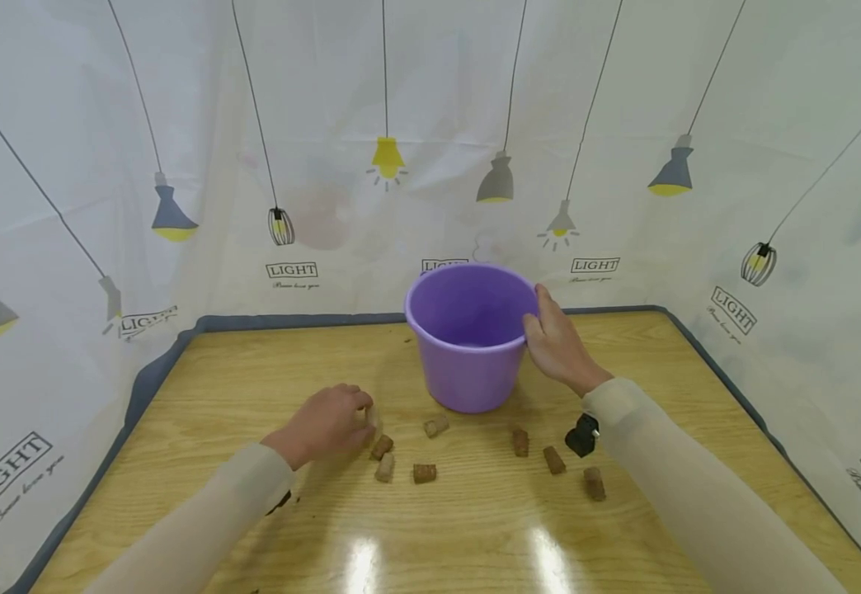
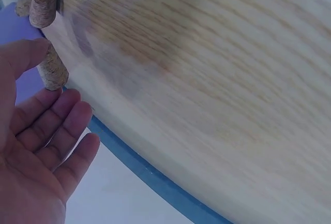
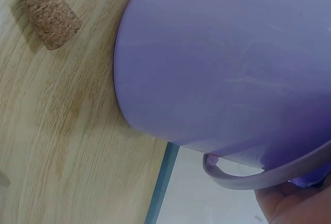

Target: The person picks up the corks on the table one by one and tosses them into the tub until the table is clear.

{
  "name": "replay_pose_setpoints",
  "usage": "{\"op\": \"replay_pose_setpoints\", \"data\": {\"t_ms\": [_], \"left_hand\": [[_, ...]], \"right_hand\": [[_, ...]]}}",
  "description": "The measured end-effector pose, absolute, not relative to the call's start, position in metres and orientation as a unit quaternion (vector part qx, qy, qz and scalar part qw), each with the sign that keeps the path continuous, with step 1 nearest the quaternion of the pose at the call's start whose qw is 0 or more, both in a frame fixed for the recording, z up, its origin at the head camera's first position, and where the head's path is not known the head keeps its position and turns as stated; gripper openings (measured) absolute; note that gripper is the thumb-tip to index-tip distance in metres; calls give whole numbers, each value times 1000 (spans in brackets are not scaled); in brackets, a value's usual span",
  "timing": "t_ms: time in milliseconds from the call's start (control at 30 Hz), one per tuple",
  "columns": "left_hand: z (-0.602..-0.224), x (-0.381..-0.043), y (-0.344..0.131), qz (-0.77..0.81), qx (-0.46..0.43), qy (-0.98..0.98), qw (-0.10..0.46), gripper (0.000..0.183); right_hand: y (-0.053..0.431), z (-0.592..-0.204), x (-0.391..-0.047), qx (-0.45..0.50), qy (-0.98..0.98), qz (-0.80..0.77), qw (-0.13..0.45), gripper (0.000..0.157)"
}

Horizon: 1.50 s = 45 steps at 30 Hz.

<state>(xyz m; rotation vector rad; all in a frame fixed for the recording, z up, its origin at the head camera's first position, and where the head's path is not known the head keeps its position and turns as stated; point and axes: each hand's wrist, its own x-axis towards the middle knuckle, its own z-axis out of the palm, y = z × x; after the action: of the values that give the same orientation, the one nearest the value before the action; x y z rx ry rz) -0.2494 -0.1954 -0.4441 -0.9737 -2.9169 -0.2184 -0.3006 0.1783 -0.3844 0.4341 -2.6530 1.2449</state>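
My left hand (image 1: 326, 425) is at the left of the scattered corks, pinching one cork (image 2: 53, 70) between the thumb and a fingertip. The other fingers are loosely bent below it in the left wrist view. My right hand (image 1: 560, 342) grips the rim of a purple bucket (image 1: 471, 375) on its right side, thumb over the edge. The bucket stands upright on the table, and the visible part of its inside holds nothing. Its handle (image 3: 248, 181) hangs along the side by the right hand. Close to the left fingers lie a dark cork (image 1: 382, 447) and a paler cork (image 1: 384, 468).
More corks lie about the wooden table (image 1: 475, 536): a pale cork (image 1: 436, 426) before the bucket, a brown cork (image 1: 425, 473) nearer me, and several below the right wrist, among them a cork (image 1: 520, 442). A printed cloth (image 1: 364, 99) hangs around the table.
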Motion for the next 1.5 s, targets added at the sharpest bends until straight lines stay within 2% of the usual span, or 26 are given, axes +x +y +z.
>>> {"op": "replay_pose_setpoints", "data": {"t_ms": [400,667,933,1167,1500], "left_hand": [[-434,-252,-190,-91,-322,-940,68,17],[-422,-253,-184,-113,-328,-932,101,25],[-407,-254,-178,-132,-351,-915,147,24],[-397,-253,-171,-137,-360,-907,170,30],[-389,-253,-165,-155,-388,-880,224,27]], "right_hand": [[178,-384,-300,141,-895,413,92,67],[178,-385,-301,148,-890,420,96,66],[178,-385,-301,149,-891,419,95,67],[178,-385,-301,149,-889,422,94,66],[179,-385,-301,153,-890,419,97,66]]}}
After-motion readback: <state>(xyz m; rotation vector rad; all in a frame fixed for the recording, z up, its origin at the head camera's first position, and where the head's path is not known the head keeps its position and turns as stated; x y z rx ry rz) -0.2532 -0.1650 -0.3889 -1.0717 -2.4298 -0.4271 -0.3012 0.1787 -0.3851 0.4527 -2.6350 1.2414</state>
